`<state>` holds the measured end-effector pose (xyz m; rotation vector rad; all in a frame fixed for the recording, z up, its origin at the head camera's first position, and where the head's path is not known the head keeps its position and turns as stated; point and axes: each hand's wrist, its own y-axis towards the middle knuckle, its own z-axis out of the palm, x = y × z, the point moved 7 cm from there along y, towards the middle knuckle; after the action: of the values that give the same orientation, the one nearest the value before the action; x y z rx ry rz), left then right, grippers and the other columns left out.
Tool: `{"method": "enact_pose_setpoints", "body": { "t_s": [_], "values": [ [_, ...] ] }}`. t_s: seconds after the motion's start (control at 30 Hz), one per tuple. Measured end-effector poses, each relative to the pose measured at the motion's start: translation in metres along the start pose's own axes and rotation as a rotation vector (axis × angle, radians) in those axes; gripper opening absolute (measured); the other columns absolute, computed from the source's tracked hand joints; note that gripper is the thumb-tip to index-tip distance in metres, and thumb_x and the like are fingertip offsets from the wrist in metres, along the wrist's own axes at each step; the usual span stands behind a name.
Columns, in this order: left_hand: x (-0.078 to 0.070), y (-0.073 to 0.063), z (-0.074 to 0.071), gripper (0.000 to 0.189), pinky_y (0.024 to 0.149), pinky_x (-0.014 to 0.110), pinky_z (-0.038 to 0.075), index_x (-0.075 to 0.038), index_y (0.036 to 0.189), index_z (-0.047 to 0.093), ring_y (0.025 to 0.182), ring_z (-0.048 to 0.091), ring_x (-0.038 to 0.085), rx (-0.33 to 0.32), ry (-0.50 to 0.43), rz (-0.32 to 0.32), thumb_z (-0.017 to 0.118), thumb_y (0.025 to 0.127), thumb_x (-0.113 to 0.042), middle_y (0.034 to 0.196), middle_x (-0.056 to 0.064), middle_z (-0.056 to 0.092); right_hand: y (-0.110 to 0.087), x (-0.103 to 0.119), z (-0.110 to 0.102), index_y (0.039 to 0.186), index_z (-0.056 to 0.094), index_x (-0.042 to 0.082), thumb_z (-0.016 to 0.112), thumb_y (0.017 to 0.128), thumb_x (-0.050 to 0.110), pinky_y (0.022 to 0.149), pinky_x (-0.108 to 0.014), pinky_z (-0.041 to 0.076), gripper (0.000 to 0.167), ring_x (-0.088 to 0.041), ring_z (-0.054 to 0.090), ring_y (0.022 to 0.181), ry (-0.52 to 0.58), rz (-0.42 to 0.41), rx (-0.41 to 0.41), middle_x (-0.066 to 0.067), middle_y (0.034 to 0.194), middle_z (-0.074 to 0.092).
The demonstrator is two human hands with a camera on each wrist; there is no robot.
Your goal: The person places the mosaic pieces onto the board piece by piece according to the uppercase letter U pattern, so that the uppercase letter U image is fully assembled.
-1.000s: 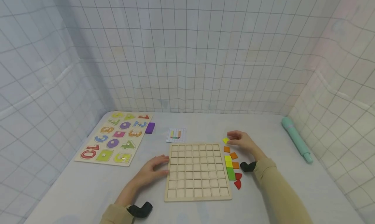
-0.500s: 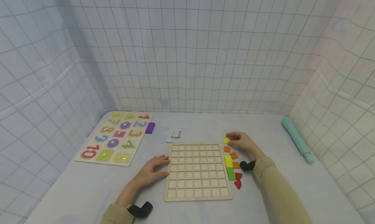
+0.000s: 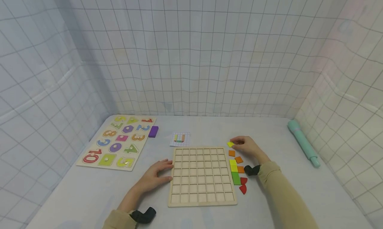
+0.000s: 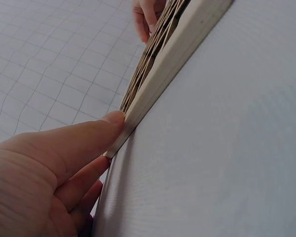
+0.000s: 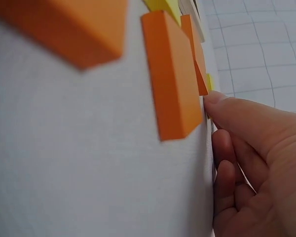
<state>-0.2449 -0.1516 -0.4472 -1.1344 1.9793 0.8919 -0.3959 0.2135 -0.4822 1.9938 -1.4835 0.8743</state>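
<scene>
A wooden grid board (image 3: 202,204) lies flat in the middle of the head view. My left hand (image 3: 154,175) rests at its left edge, fingers and thumb spread; in the left wrist view the thumb tip touches the board's side. Beyond the board's far right corner, my right hand (image 3: 246,145) pinches a small yellow tile (image 3: 230,144) between thumb and fingers. In the right wrist view the hand (image 5: 261,148) mostly hides that tile. Nearby are orange tiles (image 3: 231,153), yellow tiles (image 3: 233,165), green tiles (image 3: 236,178) and red quarter-round tiles (image 3: 243,189).
A number puzzle board (image 3: 116,142) lies at the left, with a purple block (image 3: 153,131) by its edge. Behind the grid board is a pattern card (image 3: 180,139). A mint-green tube-shaped object (image 3: 303,143) lies at the far right. Gridded cloth walls (image 3: 191,56) surround the table.
My right hand's fingers have drawn together around the yellow tile and dipped slightly. The left hand has stayed at the board's edge.
</scene>
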Motion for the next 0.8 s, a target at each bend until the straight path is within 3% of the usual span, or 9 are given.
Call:
{"method": "enact_pose_setpoints", "body": {
  "t_s": [0.17, 0.27, 0.6, 0.8],
  "values": [
    [0.027, 0.002, 0.004, 0.042, 0.109, 0.061, 0.018, 0.005, 0.118, 0.061, 0.13, 0.033, 0.044, -0.005, 0.009, -0.009, 0.073, 0.08, -0.008, 0.132, 0.022, 0.051, -0.002, 0.003, 0.0, 0.113, 0.066, 0.004, 0.069, 0.086, 0.018, 0.086, -0.041, 0.049, 0.031, -0.024, 0.058, 0.097, -0.032, -0.008, -0.03, -0.009, 0.107, 0.064],
    [0.034, 0.002, 0.004, 0.043, 0.109, 0.059, 0.019, 0.0, 0.118, 0.062, 0.131, 0.034, 0.041, -0.003, 0.012, -0.008, 0.074, 0.08, -0.014, 0.133, 0.018, 0.052, -0.002, 0.003, -0.001, 0.112, 0.067, 0.004, 0.07, 0.085, 0.019, 0.084, -0.039, 0.05, 0.031, -0.023, 0.058, 0.095, -0.035, -0.013, -0.045, -0.009, 0.105, 0.065],
    [0.036, 0.002, 0.002, 0.045, 0.11, 0.058, 0.019, -0.002, 0.119, 0.063, 0.132, 0.034, 0.039, -0.008, 0.013, -0.005, 0.075, 0.079, -0.02, 0.134, 0.015, 0.052, -0.004, 0.002, -0.004, 0.107, 0.068, 0.005, 0.072, 0.083, 0.022, 0.08, -0.037, 0.051, 0.03, -0.02, 0.058, 0.087, -0.043, 0.011, -0.1, -0.006, 0.096, 0.066],
    [0.035, 0.001, 0.003, 0.045, 0.111, 0.057, 0.018, -0.003, 0.119, 0.063, 0.132, 0.034, 0.038, -0.008, 0.023, -0.015, 0.075, 0.079, -0.02, 0.134, 0.013, 0.052, -0.006, 0.0, -0.011, 0.109, 0.068, 0.005, 0.072, 0.084, 0.026, 0.086, -0.041, 0.05, 0.033, -0.025, 0.059, 0.097, -0.004, 0.068, -0.084, -0.01, 0.105, 0.066]
  ]
}}
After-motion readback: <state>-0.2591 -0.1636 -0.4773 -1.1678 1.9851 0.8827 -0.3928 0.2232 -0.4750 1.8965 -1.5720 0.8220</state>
